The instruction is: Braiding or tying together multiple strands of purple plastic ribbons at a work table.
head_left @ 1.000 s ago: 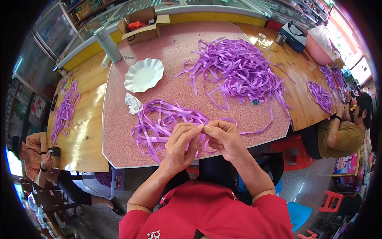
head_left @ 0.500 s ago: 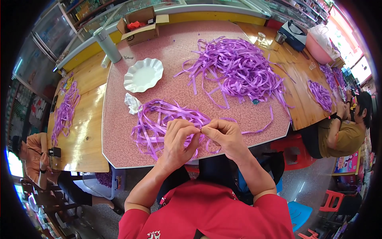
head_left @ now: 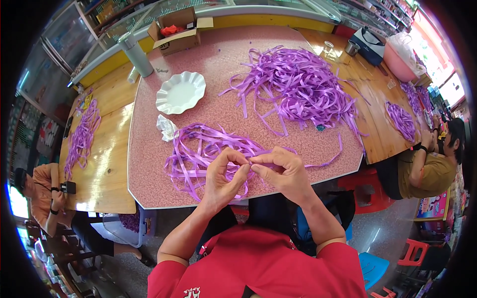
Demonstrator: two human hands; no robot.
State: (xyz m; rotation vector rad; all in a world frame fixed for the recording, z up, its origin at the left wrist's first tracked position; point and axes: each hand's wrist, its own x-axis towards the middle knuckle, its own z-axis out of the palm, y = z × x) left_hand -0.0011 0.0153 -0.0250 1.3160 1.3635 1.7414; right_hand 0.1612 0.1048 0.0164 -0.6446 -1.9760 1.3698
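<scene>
Right now both hands meet over the near edge of a pink speckled table (head_left: 151,171), forearms coming up from below. The left hand (head_left: 223,176) has its thumb and forefinger closed at the tips; the right hand (head_left: 284,174) pinches likewise, its fingertips against the left's. Between them is a small purplish bit (head_left: 250,163), too tiny and covered to tell whether it is ribbon. Just behind and to the left of the fingers lies a loose bundle of purple ribbon (head_left: 195,161), with one strand trailing off to the right. Farther back on the right, a much larger purple heap (head_left: 308,97) spreads across the tabletop. A crumpled white wad (head_left: 167,128) touches or nearly touches the bundle's left end, near a scalloped white dish (head_left: 180,94). Beyond the dish stand a grey-green bottle (head_left: 137,58) and an open cardboard box (head_left: 180,43).
</scene>
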